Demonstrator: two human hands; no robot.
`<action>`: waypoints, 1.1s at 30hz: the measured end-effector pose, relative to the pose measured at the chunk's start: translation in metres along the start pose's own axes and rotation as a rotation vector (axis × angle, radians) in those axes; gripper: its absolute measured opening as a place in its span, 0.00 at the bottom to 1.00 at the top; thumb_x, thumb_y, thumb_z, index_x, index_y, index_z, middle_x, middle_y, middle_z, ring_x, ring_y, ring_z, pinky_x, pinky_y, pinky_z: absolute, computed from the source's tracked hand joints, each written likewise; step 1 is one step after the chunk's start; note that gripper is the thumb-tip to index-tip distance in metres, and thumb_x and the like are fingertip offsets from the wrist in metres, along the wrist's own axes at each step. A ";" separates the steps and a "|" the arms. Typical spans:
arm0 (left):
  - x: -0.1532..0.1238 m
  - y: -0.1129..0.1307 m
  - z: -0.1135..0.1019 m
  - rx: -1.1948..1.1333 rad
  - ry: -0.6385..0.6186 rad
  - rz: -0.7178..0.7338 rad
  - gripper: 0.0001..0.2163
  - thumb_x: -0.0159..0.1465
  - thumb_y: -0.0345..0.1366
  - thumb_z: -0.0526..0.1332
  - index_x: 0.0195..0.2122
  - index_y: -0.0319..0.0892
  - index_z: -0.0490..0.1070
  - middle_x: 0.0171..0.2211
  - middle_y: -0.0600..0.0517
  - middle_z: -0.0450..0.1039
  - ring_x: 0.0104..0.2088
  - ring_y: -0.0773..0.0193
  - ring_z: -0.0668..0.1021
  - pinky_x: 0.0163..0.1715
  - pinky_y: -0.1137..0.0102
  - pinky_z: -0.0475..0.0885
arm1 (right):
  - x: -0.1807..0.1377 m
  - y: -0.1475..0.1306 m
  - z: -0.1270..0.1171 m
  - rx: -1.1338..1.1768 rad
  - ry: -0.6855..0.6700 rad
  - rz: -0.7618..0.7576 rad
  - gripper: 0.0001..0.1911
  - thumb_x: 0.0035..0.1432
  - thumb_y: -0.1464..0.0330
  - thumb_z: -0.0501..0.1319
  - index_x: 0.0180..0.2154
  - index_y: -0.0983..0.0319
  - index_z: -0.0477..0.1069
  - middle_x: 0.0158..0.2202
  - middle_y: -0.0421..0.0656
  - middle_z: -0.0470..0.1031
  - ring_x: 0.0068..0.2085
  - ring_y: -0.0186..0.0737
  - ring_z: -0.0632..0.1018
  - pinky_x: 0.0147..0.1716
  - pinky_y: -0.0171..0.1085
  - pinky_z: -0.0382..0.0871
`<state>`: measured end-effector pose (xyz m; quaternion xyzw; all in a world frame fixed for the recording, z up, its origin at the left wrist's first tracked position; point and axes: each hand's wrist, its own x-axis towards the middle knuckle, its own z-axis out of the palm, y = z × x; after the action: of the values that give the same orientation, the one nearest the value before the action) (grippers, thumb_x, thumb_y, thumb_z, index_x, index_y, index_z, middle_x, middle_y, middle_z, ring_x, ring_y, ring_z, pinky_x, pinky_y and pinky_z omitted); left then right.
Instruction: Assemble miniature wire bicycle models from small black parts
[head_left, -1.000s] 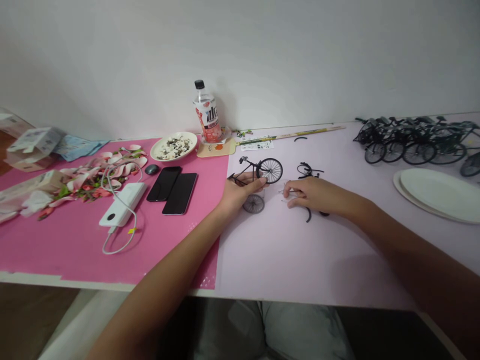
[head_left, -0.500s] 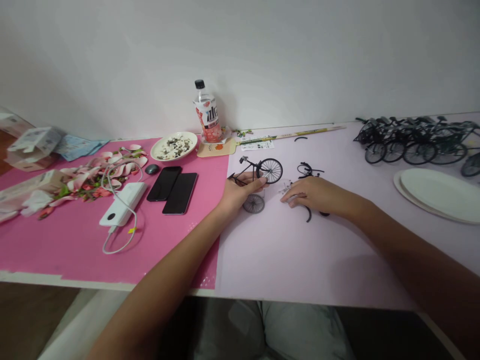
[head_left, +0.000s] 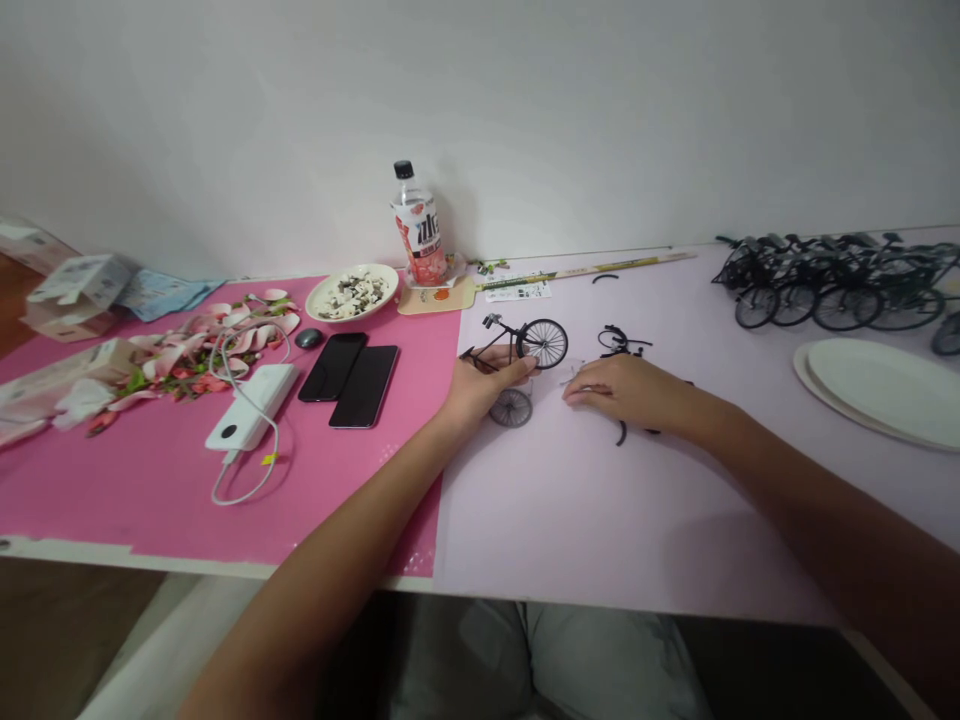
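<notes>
My left hand (head_left: pixel 480 388) is closed around a small black model bicycle (head_left: pixel 543 345), its spoked wheel standing up past my fingertips. Just below that hand is a greyer spoked wheel (head_left: pixel 511 407); whether it is joined to the bicycle I cannot tell. My right hand (head_left: pixel 626 385) rests low over the pale table with its fingers drawn together at thin silvery parts (head_left: pixel 574 372). What the fingertips pinch, if anything, is hidden. Behind them lie thin black bicycle parts (head_left: pixel 615 338), and a curved black piece (head_left: pixel 622 434) pokes out beneath the palm.
Several finished model bicycles (head_left: pixel 836 285) stand at the back right, behind stacked white plates (head_left: pixel 892 385). Another curved black strip (head_left: pixel 604 277) lies near the wall. Leftward are a bottle (head_left: pixel 420 235), a bowl (head_left: pixel 315 297), two phones (head_left: pixel 364 388), a power bank (head_left: pixel 251 405) and pink petals (head_left: pixel 202 340).
My right hand's fingers have drawn closer together and lowered slightly over the silvery parts. My left hand keeps the bicycle in nearly the same place. The view has shifted slightly.
</notes>
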<state>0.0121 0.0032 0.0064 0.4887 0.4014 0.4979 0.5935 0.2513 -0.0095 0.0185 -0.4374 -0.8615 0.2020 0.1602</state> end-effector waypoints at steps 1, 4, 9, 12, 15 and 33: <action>0.000 0.001 0.000 0.009 0.001 0.004 0.19 0.49 0.44 0.81 0.35 0.38 0.81 0.36 0.44 0.84 0.40 0.53 0.86 0.47 0.60 0.79 | -0.001 -0.002 0.000 -0.001 0.044 -0.010 0.15 0.68 0.61 0.59 0.40 0.56 0.85 0.43 0.45 0.86 0.44 0.47 0.84 0.48 0.44 0.75; -0.002 0.002 0.002 0.036 0.000 0.014 0.20 0.48 0.45 0.81 0.35 0.38 0.81 0.34 0.45 0.84 0.39 0.53 0.85 0.45 0.60 0.79 | -0.002 -0.011 -0.002 -0.018 0.253 -0.026 0.16 0.70 0.59 0.58 0.42 0.55 0.84 0.41 0.46 0.86 0.39 0.47 0.83 0.43 0.43 0.74; -0.004 0.002 0.003 0.072 -0.047 0.016 0.19 0.47 0.48 0.80 0.32 0.40 0.81 0.32 0.48 0.83 0.36 0.56 0.84 0.42 0.62 0.79 | -0.004 -0.025 -0.001 -0.074 0.528 -0.009 0.19 0.71 0.54 0.58 0.43 0.55 0.84 0.32 0.46 0.82 0.29 0.43 0.76 0.35 0.42 0.70; -0.003 0.001 0.003 0.083 -0.081 0.015 0.20 0.47 0.49 0.80 0.33 0.40 0.82 0.32 0.48 0.82 0.34 0.59 0.83 0.42 0.62 0.79 | -0.002 -0.026 0.003 -0.070 0.540 -0.020 0.19 0.71 0.54 0.57 0.42 0.55 0.84 0.30 0.45 0.81 0.28 0.42 0.75 0.34 0.41 0.70; -0.003 0.000 0.002 0.096 -0.105 0.022 0.20 0.48 0.48 0.80 0.34 0.40 0.82 0.33 0.48 0.82 0.33 0.61 0.82 0.41 0.64 0.78 | -0.001 -0.024 0.005 -0.060 0.537 -0.020 0.20 0.71 0.53 0.57 0.42 0.55 0.84 0.31 0.45 0.81 0.29 0.42 0.75 0.35 0.41 0.70; -0.003 -0.002 0.004 0.218 -0.062 0.132 0.16 0.50 0.46 0.78 0.30 0.39 0.80 0.29 0.50 0.79 0.31 0.62 0.78 0.36 0.67 0.74 | -0.003 -0.014 0.005 -0.198 0.487 -0.010 0.19 0.73 0.56 0.56 0.44 0.57 0.84 0.36 0.48 0.84 0.34 0.43 0.81 0.35 0.39 0.70</action>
<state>0.0156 -0.0006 0.0050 0.5907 0.4018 0.4739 0.5148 0.2411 -0.0200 0.0208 -0.4825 -0.8152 0.0044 0.3203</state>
